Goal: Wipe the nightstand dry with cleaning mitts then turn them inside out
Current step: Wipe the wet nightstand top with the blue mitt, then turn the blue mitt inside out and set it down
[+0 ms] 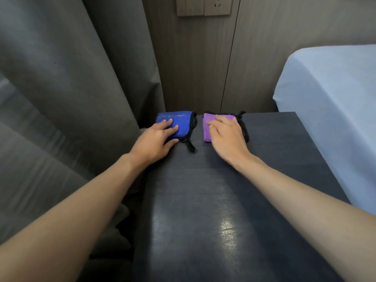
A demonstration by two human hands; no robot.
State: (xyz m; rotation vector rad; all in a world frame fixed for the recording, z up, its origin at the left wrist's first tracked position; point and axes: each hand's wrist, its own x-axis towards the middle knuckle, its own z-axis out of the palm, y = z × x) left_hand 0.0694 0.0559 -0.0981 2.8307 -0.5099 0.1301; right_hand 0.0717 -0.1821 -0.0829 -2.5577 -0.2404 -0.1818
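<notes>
A blue cleaning mitt [183,121] with black trim and a black loop lies at the far left of the dark nightstand [213,200]. My left hand [156,139] rests on it, fingers spread flat over the cloth. Beside it lies a purple mitt [208,129], also trimmed in black. My right hand [225,135] lies on top of the purple mitt, fingers slightly bent and touching it. Both mitts sit near the back wall. A wet sheen shows on the nightstand top nearer to me.
A grey curtain [81,88] hangs along the nightstand's left side. A bed with a light blue sheet [335,108] borders the right edge. A wood-panel wall with a switch and socket plate [203,6] stands behind.
</notes>
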